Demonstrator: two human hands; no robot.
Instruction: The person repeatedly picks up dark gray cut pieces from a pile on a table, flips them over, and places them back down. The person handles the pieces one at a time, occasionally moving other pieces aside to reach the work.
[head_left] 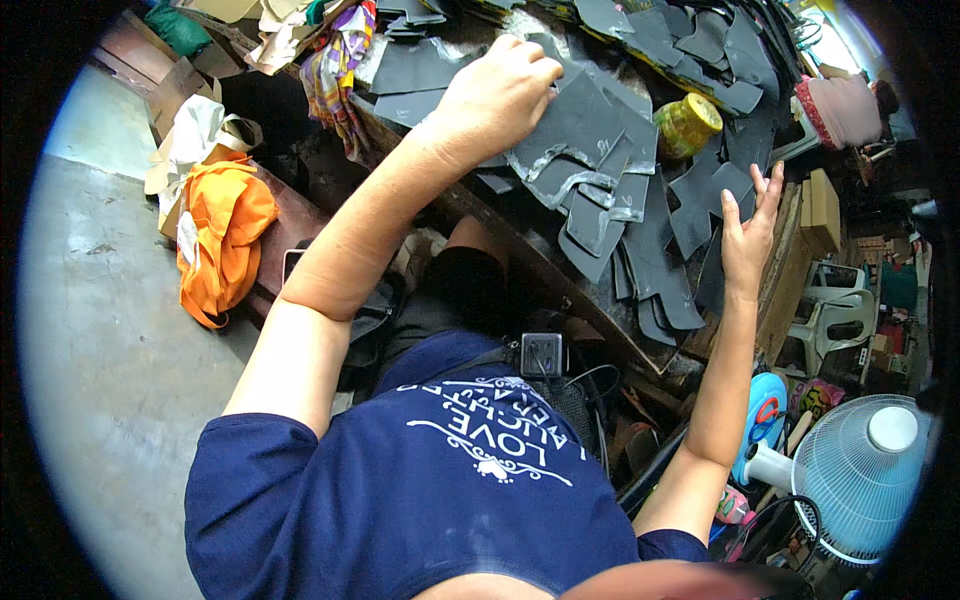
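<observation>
Nearest the camera was a navy shirt (400, 510). Beyond it, the left hand (500, 88) was curled, its fingertips hidden, and I could not tell whether it gripped anything. Dark grey sheets (575, 110) lay beneath that hand and spread to its right. The right hand (752, 232), released with fingers apart, was near them. Between both hands sat a yellow container (690, 125); well left of the left hand lay an orange cloth (225, 235).

you wear a navy tee (420, 510) with short sleeves (250, 470), white lettering (510, 440), scrolls (455, 434), a heart (493, 470), and black shorts (466, 278)
</observation>
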